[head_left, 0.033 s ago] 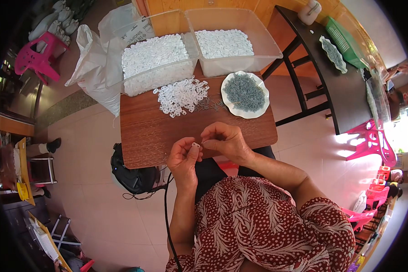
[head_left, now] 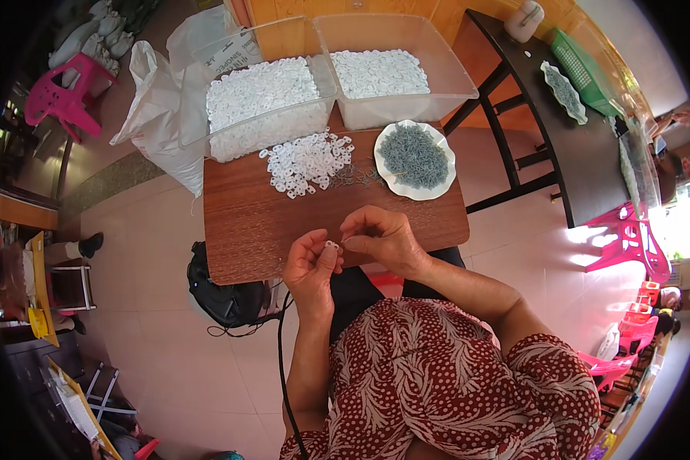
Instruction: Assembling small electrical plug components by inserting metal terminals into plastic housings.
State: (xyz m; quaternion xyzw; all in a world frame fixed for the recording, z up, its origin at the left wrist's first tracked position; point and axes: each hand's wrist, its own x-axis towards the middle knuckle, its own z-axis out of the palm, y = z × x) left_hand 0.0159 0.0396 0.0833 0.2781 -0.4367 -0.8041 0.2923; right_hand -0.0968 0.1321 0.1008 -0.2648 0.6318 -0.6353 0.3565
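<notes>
Over the near edge of a brown wooden-look table (head_left: 245,230), my two hands are close together. My left hand (head_left: 310,276) pinches a small white plastic piece with holes (head_left: 331,244) between thumb and fingertips. Right beside it, my right hand (head_left: 391,239) is closed in a pinch; whatever its fingertips hold is too small to make out. Beyond my hands lies a loose heap of similar white pieces (head_left: 303,162). A white scalloped plate (head_left: 418,194) to its right carries many thin grey screw-like parts (head_left: 414,156). More of these thin parts (head_left: 353,178) are scattered between heap and plate.
Two clear plastic bins (head_left: 257,126) (head_left: 406,103) full of white pieces stand at the table's far side. A white sack (head_left: 157,115) leans at left. A black bag (head_left: 222,287) sits below the table. At right is a dark table (head_left: 583,157) with a green basket (head_left: 583,69).
</notes>
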